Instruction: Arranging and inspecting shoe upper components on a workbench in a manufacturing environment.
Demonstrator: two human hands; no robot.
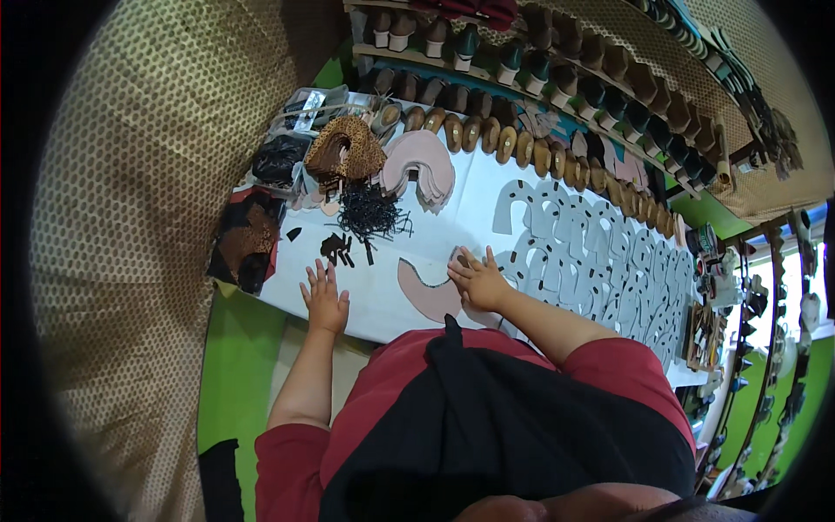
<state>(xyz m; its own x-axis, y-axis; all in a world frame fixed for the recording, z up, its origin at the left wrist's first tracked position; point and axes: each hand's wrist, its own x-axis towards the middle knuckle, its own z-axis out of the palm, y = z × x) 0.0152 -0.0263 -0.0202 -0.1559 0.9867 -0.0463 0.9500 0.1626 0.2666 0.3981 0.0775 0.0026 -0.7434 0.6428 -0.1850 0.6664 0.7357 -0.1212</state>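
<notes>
A curved pink shoe-upper piece [424, 294] with a dark inner edge lies flat on the white table in front of me. My right hand [480, 283] rests over its right end, fingers stretched out and covering part of it. Close to the table's front edge is my left hand [325, 300], its fingers apart and nothing in it. Just beyond the left hand lie short black strips [336, 249] and a small black scrap [294, 233]. Farther off sits a tangled heap of thin black strips [370, 211], beside a stack of pink upper pieces [419, 161].
Rows of grey horseshoe-shaped pieces [574, 252] with dark tabs cover the table's right side. Leopard-patterned pieces [344, 150] are stacked at the back left, near a plastic bag [283, 159]. Brown shoe lasts [507, 143] line the back edge, below shelves of heeled shoes [539, 71].
</notes>
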